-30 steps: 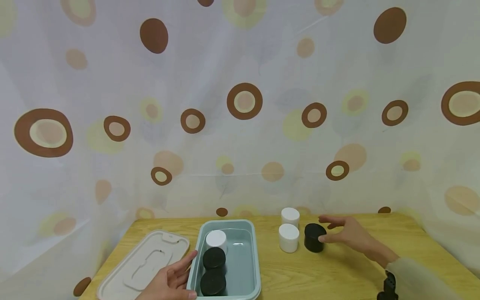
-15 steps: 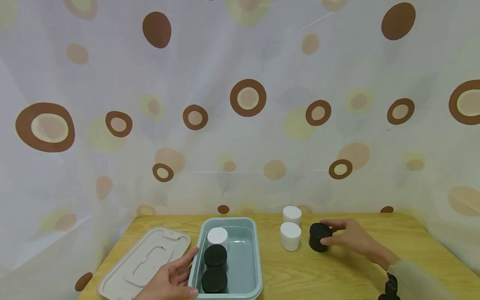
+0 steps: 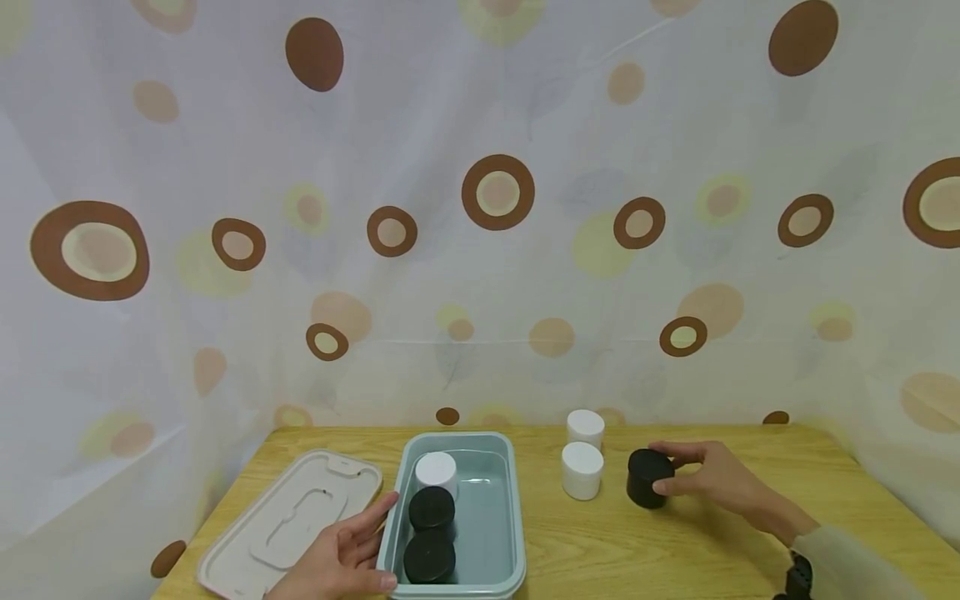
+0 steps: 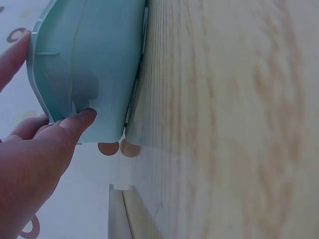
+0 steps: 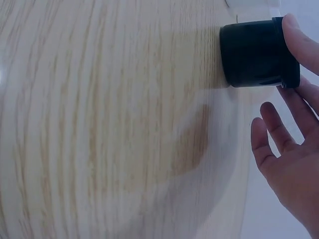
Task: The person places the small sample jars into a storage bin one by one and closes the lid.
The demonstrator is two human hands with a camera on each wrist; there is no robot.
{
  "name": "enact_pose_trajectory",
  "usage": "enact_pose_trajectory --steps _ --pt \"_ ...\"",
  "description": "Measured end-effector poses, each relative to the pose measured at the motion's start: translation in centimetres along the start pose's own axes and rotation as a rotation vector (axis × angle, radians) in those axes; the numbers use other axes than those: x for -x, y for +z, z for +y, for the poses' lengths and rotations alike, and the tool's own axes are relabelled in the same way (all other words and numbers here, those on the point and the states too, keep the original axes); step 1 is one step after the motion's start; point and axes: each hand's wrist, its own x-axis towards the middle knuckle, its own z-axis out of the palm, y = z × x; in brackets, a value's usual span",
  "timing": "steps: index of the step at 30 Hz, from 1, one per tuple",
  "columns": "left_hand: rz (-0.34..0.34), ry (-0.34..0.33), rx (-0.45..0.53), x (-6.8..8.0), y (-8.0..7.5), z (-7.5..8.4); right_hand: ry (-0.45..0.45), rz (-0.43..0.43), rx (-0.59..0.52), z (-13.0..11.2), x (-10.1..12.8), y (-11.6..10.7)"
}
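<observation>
With thumb and index finger my right hand (image 3: 718, 482) pinches a black lidded jar (image 3: 649, 479), upright on the table as far as I can tell. In the right wrist view the thumb lies on the black jar's lid (image 5: 291, 55), and the other fingers stay off it. My left hand (image 3: 337, 550) holds the left side and near corner of a light blue-green plastic container (image 3: 519, 533), thumb against its outer wall in the left wrist view. Lined up along its left side are a white jar (image 3: 437, 472) and two black jars, the farther (image 3: 431, 508) and the nearer (image 3: 430, 557).
Two white jars, a nearer one (image 3: 582, 472) and a farther one (image 3: 586, 427), stand between the container and my right hand. Left of the container lies a pale flat lid (image 3: 288, 517). A patterned curtain (image 3: 480, 275) hangs behind the wooden table (image 3: 577, 550).
My right hand has closed thumb and finger on the black jar, which has shifted a little to the right, away from the white jars. The left hand keeps its place on the container.
</observation>
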Motion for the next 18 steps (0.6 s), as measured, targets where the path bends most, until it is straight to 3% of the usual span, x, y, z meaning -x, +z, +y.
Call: enact_pose_trajectory --steps 7,18 --pt "0.045 -0.01 -0.002 0.09 0.97 0.58 -0.001 -0.008 0.004 0.32 0.05 -0.27" --pt "0.052 -0.008 -0.022 0.15 0.89 0.57 0.017 0.0 -0.017 0.55 -0.25 -0.02"
